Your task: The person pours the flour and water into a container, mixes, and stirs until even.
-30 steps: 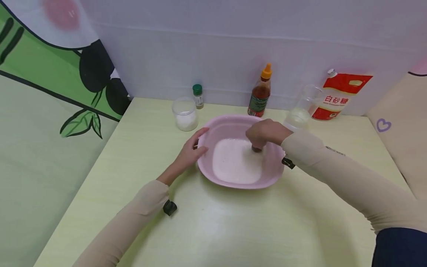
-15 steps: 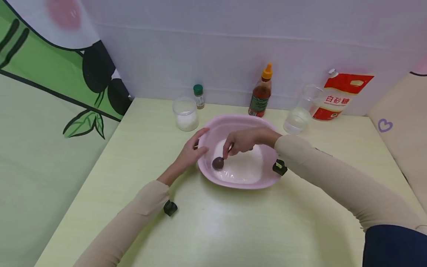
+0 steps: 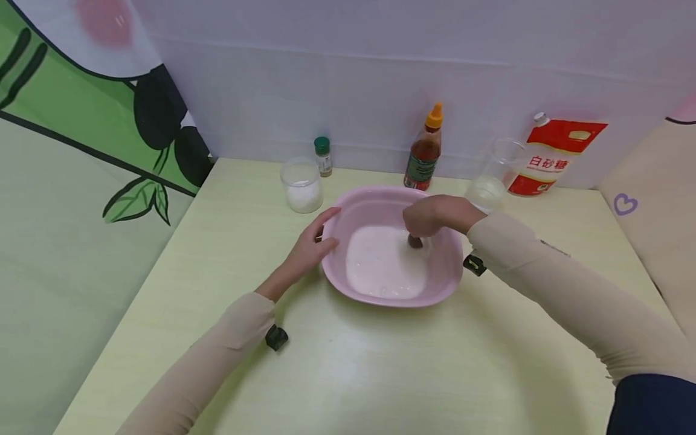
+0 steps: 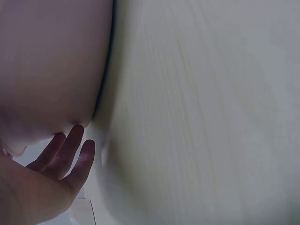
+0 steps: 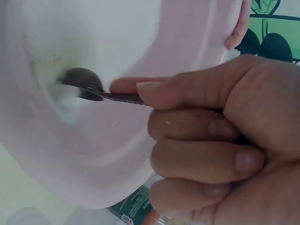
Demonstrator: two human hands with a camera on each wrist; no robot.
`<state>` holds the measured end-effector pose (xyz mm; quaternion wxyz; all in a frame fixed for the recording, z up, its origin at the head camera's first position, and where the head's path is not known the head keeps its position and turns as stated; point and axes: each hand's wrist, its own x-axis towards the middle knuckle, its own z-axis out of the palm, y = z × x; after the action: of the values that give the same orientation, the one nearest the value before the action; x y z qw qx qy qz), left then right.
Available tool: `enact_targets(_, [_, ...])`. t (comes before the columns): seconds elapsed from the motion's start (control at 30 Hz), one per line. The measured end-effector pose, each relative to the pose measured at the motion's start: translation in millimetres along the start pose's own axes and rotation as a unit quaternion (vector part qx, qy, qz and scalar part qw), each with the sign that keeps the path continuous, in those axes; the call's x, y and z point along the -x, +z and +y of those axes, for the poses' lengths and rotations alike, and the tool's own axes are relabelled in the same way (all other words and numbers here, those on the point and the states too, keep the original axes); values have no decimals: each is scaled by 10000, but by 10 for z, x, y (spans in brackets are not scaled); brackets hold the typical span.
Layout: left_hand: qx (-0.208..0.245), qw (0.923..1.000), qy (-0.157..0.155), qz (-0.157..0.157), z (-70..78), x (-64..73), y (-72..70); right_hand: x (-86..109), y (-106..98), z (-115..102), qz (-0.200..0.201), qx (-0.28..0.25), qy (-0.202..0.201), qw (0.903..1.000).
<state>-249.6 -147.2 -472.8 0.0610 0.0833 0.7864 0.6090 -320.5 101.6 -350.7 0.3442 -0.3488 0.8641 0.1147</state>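
A pink plastic basin (image 3: 370, 296) stands on the table with shiny whitish liquid in its bottom. My left hand (image 3: 306, 249) grips its left rim, thumb and index finger over the edge. In the left wrist view the other fingers (image 4: 70, 152) press against the basin's outer wall. Over the basin's right side my right hand (image 3: 432, 215) holds a dark brown spoon (image 3: 415, 241). The right wrist view shows the thumb and index finger pinching its handle, the other fingers curled. The spoon's round bowl (image 5: 82, 82) is down at the liquid, slightly blurred.
Behind the basin stand a glass of white powder (image 3: 303, 196), a green-capped spice jar (image 3: 323, 160) and a sauce bottle with an orange tip (image 3: 423, 157). At the back right are a clear glass (image 3: 486, 190) and a red-and-white sugar pouch (image 3: 546, 158). A cloth-covered wall (image 3: 353, 90) rises behind.
My right hand swept the spoon from the basin's right side to its front left, then back to the right. The left hand kept its hold on the rim.
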Motion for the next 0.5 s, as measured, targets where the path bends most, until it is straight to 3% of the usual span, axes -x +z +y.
enact_targets(0.13, [-43,10000,4,14,5,8,-10,60,9,-24,-468,-550,-511,9961])
enact_targets(0.2, [-59,10000,5,29,2,13,-16,40,28,-44,-721,-1247,-784,9865])
enact_targets(0.3, [-68,10000,7,29,2,17,-19,-51,80,-96,-951,-2179,-1153,9644])
enact_targets(0.4, [-55,10000,30,16,4,14,-14,-162,126,-164,-574,-2657,-1402,9521])
enact_targets(0.5, [-47,10000,55,19,0,8,-6,-250,131,-203,277,-2525,-1555,9546])
